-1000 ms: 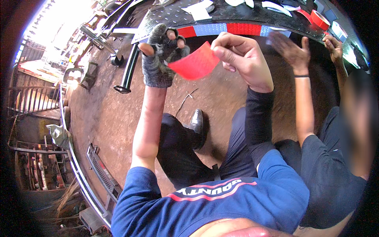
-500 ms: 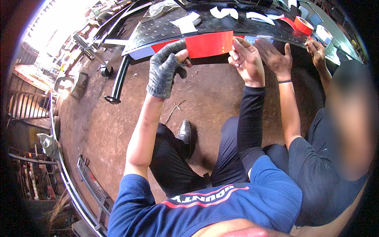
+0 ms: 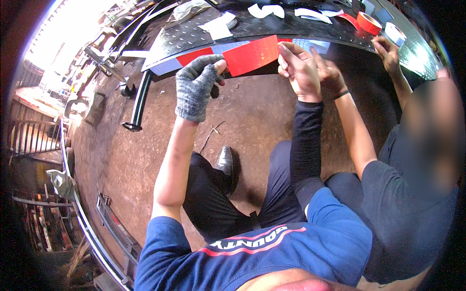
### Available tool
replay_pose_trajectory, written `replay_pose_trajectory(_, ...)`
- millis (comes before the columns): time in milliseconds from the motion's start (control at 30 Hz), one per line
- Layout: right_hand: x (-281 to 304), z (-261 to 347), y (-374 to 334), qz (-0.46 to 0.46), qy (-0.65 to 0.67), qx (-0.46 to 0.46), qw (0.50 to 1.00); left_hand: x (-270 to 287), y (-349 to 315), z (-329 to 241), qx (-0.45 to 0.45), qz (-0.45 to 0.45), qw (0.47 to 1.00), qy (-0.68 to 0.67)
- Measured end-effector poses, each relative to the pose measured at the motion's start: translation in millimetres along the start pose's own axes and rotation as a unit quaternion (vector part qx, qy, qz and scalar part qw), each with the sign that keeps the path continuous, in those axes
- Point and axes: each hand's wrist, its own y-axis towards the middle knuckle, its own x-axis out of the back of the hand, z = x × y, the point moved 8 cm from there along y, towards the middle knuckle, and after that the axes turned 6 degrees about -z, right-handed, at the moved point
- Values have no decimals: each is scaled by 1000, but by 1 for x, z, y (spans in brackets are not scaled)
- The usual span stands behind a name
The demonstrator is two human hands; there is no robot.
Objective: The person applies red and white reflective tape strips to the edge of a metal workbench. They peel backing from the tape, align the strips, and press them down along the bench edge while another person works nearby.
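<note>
A piece of red reflective tape (image 3: pixel 251 56) is stretched between my two hands, its right end tilted higher. My left hand (image 3: pixel 196 89), in a grey fingerless glove, pinches its left end. With thumb and fingertips, my right hand (image 3: pixel 300 72) grips the other end; a black sleeve covers that forearm. Just behind the tape runs the edge of a black tread-plate platform (image 3: pixel 175 41), bearing a red strip (image 3: pixel 195 56) and a pale strip (image 3: pixel 162 66). A co-worker's hand (image 3: pixel 332 77) is partly hidden behind my right hand, near another pale strip (image 3: pixel 313 45) on that edge.
On the platform lie white paper pieces (image 3: pixel 218 26), a red tape roll (image 3: pixel 369 23) and a white roll (image 3: pixel 394 34). The co-worker's other hand (image 3: pixel 387 54) is by the rolls. A black leg (image 3: pixel 138 106) drops from the platform at left. A twig (image 3: pixel 209 136) lies on the brown floor.
The red tape has tilted, its left end now lower than its right, and my hands have shifted slightly left. The co-worker's nearer hand has moved left, behind my right hand.
</note>
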Motion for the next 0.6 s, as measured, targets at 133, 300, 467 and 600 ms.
replay_pose_trajectory(133, -3, 3, -2, -16, -41, 28, 999, 3, -3, -4, -30, -25, 997, 60)
replay_pose_trajectory(300, -5, 29, -11, -65, -123, 92, 986, -9, 0, -8, -64, -43, 996, 53)
replay_pose_trajectory(467, 5, 60, -34, -123, -187, 191, 956, -41, 4, -18, -90, -36, 994, 55)
replay_pose_trajectory(600, 30, 73, -56, -190, -260, 239, 916, -66, -5, -7, -111, -26, 993, 6)
